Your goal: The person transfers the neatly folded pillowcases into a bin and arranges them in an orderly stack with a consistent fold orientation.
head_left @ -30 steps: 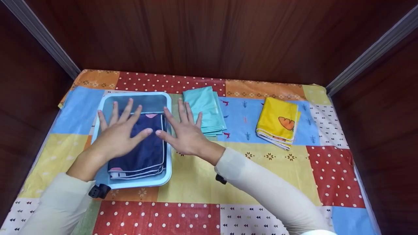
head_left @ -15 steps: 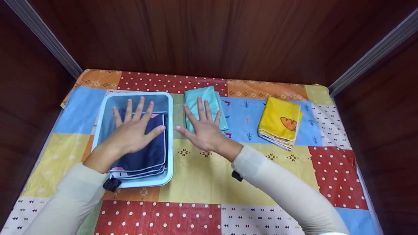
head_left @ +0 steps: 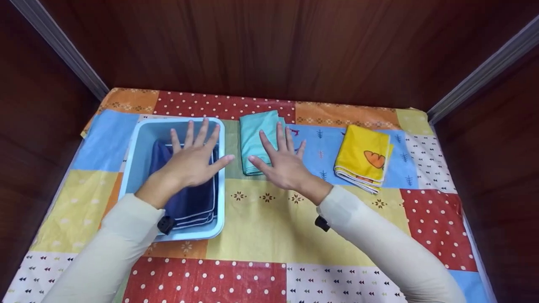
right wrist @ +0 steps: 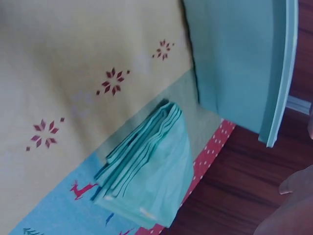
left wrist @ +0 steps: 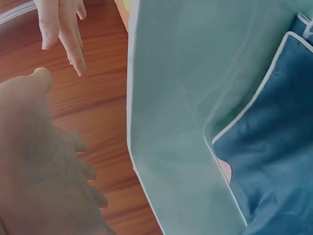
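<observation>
My left hand [head_left: 189,166] hovers over the light blue plastic bin [head_left: 222,185], fingers spread and holding nothing. Inside the bin lies a stack of folded dark navy cloth [head_left: 196,202] with white piping, partly hidden by that hand; its corner [left wrist: 279,147] shows in the left wrist view. To the right, my right hand [head_left: 286,168] is held with spread fingers over the near right part of a folded teal cloth [head_left: 254,139]. The right wrist view shows the teal cloth's layered folds [right wrist: 156,166] beside the bin wall [right wrist: 234,58].
A folded yellow cloth [head_left: 358,147] with a carrot print and white edging lies farther right. A patchwork-print tablecloth [head_left: 248,227] covers the table. Dark wood-grain panels [head_left: 269,50] enclose the back and both sides.
Both hands have moved to the right with fingers spread; the right one has gone from the bin's right edge to over the teal cloth. Bin and cloths have stayed in place.
</observation>
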`<state>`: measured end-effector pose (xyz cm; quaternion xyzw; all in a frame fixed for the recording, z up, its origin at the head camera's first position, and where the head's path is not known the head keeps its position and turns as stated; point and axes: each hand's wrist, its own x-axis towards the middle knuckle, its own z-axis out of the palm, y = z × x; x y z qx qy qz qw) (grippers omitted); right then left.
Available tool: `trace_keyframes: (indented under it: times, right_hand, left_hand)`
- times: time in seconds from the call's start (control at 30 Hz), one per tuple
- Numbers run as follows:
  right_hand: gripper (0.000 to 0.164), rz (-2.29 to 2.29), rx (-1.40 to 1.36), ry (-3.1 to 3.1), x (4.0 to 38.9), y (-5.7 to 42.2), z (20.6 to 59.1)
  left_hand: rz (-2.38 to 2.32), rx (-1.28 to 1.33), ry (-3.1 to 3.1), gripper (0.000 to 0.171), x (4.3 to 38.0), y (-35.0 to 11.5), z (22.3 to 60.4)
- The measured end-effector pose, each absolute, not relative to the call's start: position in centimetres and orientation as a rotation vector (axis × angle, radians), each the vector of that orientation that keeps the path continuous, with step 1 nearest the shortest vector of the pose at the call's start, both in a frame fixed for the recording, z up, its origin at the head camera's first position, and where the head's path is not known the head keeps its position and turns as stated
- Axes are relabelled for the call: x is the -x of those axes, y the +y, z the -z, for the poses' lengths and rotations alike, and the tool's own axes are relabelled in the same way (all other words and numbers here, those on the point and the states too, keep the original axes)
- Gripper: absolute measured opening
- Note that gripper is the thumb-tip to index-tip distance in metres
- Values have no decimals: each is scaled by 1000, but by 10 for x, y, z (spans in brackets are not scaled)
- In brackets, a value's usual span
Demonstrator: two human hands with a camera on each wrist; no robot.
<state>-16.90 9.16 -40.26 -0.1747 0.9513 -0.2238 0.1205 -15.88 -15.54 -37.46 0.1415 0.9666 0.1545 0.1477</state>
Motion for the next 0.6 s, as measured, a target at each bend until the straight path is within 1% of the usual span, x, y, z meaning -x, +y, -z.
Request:
trace_keyframes:
  times: [0.27,0.6]
  right_hand:
    - [77,664,428,2774,172,117,408]
    - [79,694,305,2777,176,157,413]
  left_hand:
    - [-441,-444,2761,90,168,-135,374]
    - [-404,-470,2750,93,185,-105,371]
